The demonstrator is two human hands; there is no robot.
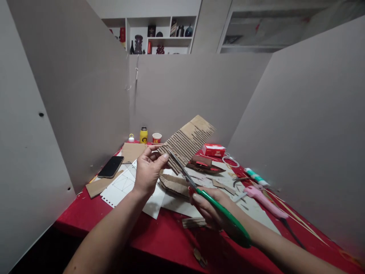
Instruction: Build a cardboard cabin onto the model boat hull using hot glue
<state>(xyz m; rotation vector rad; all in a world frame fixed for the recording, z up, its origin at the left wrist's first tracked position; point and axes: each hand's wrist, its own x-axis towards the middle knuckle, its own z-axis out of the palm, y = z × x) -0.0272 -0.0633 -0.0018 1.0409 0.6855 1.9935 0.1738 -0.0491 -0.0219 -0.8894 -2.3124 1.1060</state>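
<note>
My left hand (149,166) pinches the lower left corner of a corrugated cardboard piece (188,139), thumb in front and fingers behind. Its ridges are bare except for smooth brown paper at the upper end. Green-handled scissors (219,211) are gripped in my right hand (211,205), their blades lying across the cardboard's lower edge close to my left thumb. Beneath the hands, a boat-shaped cardboard form (175,183) rests on the table, partly covered by the scissors and right hand. Behind it sits a dark brown model boat (203,163) with red parts.
On the red-covered table (114,217), a phone (111,166) and drawn-on paper (119,186) lie left. A yellow bottle (143,135) and paper cup (156,137) stand behind. A pink glue gun (265,200) lies right, near a red box (213,150). Grey panels (196,91) enclose the table.
</note>
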